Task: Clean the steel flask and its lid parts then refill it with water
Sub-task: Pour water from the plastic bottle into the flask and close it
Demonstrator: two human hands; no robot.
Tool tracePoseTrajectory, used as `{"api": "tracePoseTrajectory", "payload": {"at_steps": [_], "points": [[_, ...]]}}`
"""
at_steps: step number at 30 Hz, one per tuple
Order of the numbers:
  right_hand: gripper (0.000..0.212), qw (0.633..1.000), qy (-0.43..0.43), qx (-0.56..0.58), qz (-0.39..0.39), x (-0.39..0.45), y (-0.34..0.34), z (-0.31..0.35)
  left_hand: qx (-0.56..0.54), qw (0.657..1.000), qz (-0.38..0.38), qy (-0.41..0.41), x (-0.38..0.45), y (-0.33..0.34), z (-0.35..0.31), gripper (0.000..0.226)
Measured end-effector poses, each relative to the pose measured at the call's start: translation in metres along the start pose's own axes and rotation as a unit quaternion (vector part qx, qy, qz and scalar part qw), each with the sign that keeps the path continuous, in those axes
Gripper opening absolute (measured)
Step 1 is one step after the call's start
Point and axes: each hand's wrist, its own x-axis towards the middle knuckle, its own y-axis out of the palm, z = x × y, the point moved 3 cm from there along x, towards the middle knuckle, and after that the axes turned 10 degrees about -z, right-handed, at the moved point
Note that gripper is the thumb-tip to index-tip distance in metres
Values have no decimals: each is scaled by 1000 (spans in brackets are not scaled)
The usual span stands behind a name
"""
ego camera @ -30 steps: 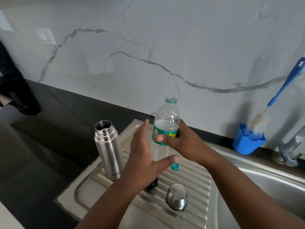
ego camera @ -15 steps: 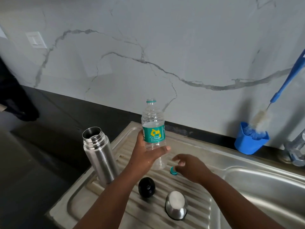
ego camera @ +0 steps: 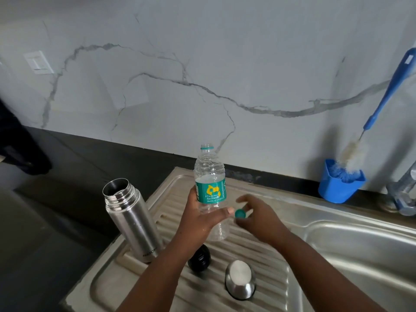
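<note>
Since a moment ago, the green cap [ego camera: 240, 214] has been lifted off the ridged drainboard [ego camera: 258, 251] and is now pinched in the right hand [ego camera: 258, 218].

From the left: the open steel flask [ego camera: 131, 218] stands upright at the drainboard's left edge, beside dark counter. The left hand [ego camera: 200, 218] is wrapped round the uncapped plastic bottle [ego camera: 210, 192], held upright. The black stopper [ego camera: 199, 258] and steel lid cup [ego camera: 240, 279] lie nearer.

For a clean recapping, the bottle is best kept steady and vertical. Open room lies over the sink basin [ego camera: 360, 251] to the right.
</note>
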Motion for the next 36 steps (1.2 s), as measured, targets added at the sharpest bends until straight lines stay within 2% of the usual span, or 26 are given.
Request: {"api": "tracePoseTrajectory", "payload": {"at_steps": [3,6,9,12,16,20,30,36], "points": [[32,982,33,168,-78,-9,-43,26,14,1000,13,11,-13,6,-4,74],[31,959,18,252,-132,-26,-91,52,51,998,41,23,-29,13,-11,84],[32,963,0,214,-163,-51,-131,68,94,993,59,45,-46,21,-22,87],[37,972,-31,125,-199,-76,-161,72,136,984,77,83,-65,30,-37,84],[47,978,-35,41,-202,-111,-188,64,203,961,116,146,-93,43,-53,86],[43,981,-30,30,-191,-143,-212,51,262,937,130,188,-113,54,-67,92],[34,978,-56,49,-193,-193,-298,28,384,864,127,301,-152,96,-136,85],[29,979,-91,70,-171,-214,-355,-1,436,832,166,300,-172,141,-173,86]]}}
